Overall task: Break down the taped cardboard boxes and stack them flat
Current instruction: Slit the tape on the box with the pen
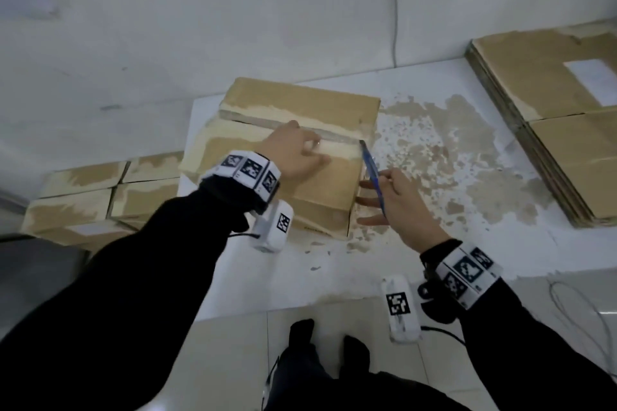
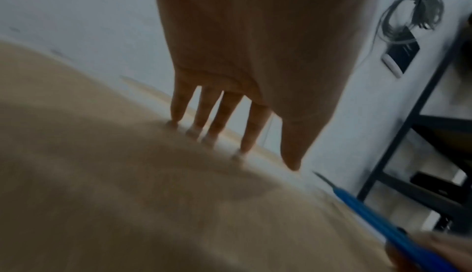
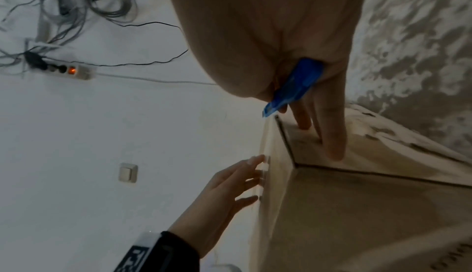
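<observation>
Left hand (image 1: 297, 153) flat with fingers spread, right hand (image 1: 404, 207) pinching, fingers extended

The person is wearing black long sleeves (image 1: 140, 264) on both arms. Each wrist is carrying a white band (image 1: 248, 173) printed with black square markers, and a white box-shaped unit (image 1: 272, 227) bearing one more marker is hanging beneath it on a thin black cable. Dark trousers and, seemingly, black shoes (image 1: 302, 332) are showing below.
</observation>
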{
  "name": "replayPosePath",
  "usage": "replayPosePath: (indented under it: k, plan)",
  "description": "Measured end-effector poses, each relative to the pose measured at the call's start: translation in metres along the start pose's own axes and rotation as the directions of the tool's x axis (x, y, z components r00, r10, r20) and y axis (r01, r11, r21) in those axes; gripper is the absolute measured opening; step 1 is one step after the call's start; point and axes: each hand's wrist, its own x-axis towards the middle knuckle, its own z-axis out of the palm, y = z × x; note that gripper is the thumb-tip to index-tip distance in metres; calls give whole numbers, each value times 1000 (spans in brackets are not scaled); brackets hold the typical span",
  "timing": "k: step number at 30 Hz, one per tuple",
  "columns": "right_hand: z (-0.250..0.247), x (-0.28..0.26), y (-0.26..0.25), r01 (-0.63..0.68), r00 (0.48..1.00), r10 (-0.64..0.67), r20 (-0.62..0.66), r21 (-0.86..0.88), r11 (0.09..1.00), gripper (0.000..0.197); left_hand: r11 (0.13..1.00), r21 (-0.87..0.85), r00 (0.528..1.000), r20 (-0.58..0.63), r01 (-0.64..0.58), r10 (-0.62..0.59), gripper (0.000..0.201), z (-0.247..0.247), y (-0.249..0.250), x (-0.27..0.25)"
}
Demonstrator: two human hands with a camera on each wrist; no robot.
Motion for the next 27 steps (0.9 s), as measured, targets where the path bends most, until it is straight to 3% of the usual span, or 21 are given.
replayPosePath:
  k: [2,5,7,10,12,14,18,21,24,27]
  plan:
    - [-5,2,3,35,998,-42,-57,-126,991,18,1000,21,989,-150,6,-3,50,18,4,-6]
    - [-24,17,6,134,978,-188,-93,-410,902,20,991,126,951,-299,-36,72,47,38,-2,-7]
    - [-33,25,4,196,967,-252,-46,-504,841,23,983,181,936,-342,-15,78,52,45,-3,-1]
    - [-41,29,-5,289,936,-349,50,-677,677,26,983,179,935,-352,28,38,59,46,3,11]
    - [-46,31,-12,290,929,-360,83,-769,569,27,983,181,940,-338,20,44,60,46,5,17]
    - [-52,34,-16,298,926,-361,111,-801,519,27,985,173,929,-360,-23,84,60,47,4,19]
    - [-60,44,-17,358,928,-332,169,-655,666,25,990,65,851,-506,-126,141,46,48,3,16]
    - [-68,48,-25,321,945,-220,240,-577,751,23,988,51,822,-549,-144,148,40,47,3,13]
    - [-79,45,-35,283,924,-44,380,-600,749,23,984,53,773,-612,-169,166,37,45,5,11]
    - [-75,39,-34,281,936,-70,344,-614,738,23,981,68,745,-641,-183,184,36,43,6,12]
